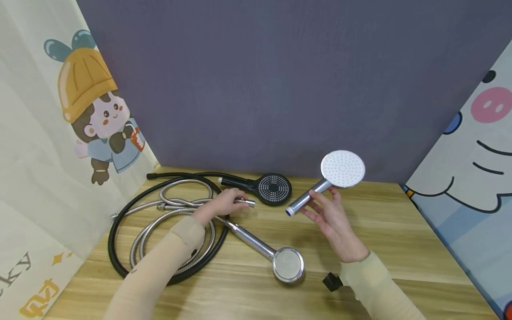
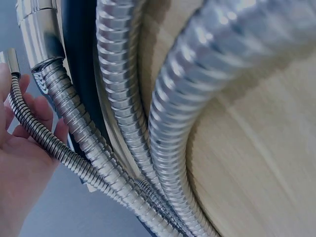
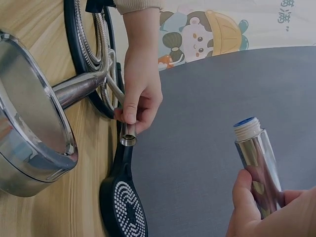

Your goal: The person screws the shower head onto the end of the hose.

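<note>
In the head view my left hand [image 1: 228, 202] pinches the metal end of a silver shower hose [image 1: 251, 203], its open end pointing right. The right hand [image 1: 334, 222] grips the chrome handle of a shower head [image 1: 342, 169] with a round white face, held above the table. A white threaded end with a blue centre [image 3: 247, 127] tops that handle in the right wrist view, apart from the hose end. Coiled silver hoses [image 2: 123, 84] fill the left wrist view, where the left hand [image 2: 27, 143] holds the thinner hose near its metal end.
A black shower head [image 1: 274, 189] lies at the back on the wooden table [image 1: 384, 231], with a black hose [image 1: 114, 240] looped to the left. A second chrome shower head [image 1: 288, 265] lies in front, joined to a silver hose. A grey panel [image 1: 256, 89] stands behind.
</note>
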A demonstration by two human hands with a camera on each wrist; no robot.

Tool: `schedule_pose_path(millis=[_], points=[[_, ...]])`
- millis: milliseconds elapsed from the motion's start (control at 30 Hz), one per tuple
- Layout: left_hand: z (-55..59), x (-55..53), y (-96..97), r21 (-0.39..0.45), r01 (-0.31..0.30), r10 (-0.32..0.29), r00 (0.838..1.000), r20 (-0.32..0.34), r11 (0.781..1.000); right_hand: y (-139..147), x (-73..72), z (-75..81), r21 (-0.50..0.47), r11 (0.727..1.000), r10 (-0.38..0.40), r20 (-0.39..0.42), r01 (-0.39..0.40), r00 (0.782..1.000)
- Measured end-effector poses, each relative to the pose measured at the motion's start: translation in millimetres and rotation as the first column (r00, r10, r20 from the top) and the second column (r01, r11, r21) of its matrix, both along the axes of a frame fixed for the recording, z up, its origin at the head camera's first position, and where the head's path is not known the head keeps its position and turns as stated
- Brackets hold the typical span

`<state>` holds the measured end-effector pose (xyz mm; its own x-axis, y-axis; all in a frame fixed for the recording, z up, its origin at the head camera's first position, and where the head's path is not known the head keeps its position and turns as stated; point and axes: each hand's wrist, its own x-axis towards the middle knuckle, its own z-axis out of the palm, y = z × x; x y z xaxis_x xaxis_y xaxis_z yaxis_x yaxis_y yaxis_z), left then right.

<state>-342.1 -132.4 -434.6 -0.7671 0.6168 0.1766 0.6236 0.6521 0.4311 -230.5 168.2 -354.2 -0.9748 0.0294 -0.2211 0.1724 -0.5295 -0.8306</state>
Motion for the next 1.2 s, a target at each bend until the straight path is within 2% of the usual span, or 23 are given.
schedule_pose_path(millis=[133,367,567,733,933,1100,1200], points=[[2.4,4.1,-0.9,0.016,-0.014,0.014,0.999,-0.035,1.0,0,0.0,0.2,-0.002,1.0,-0.001,-0.002,0.001,1.0],[9.8,12.8,-0.2,0.07,-0.048,0.051,0.998,-0.038,0.996,0,0.6,0.1,-0.006,1.0,0.001,-0.007,-0.001,1.0],[18.4,21.5,1.0,0.146,-0.075,0.075,0.997,0.006,0.986,1,1.4,0.6,0.006,1.0,0.011,-0.02,-0.011,1.0],[26.5,30.7,2.8,0.211,-0.088,0.091,0.996,-0.005,0.974,-1,0.3,1.2,0.001,1.0,0.006,-0.021,-0.006,1.0],[38.2,42.5,9.8,0.307,-0.084,0.094,0.995,-0.017,0.948,-4,-1.3,2.6,-0.031,0.999,-0.005,-0.015,0.004,1.0],[45.3,53.0,18.6,0.346,-0.111,0.122,0.992,-0.01,0.932,-8,-1.6,3.9,-0.05,0.999,-0.016,-0.02,0.015,1.0],[48.5,59.6,24.3,0.355,-0.12,0.139,0.99,-0.028,0.927,-10,-1.9,3.9,-0.058,0.998,-0.03,-0.029,0.029,0.999]])
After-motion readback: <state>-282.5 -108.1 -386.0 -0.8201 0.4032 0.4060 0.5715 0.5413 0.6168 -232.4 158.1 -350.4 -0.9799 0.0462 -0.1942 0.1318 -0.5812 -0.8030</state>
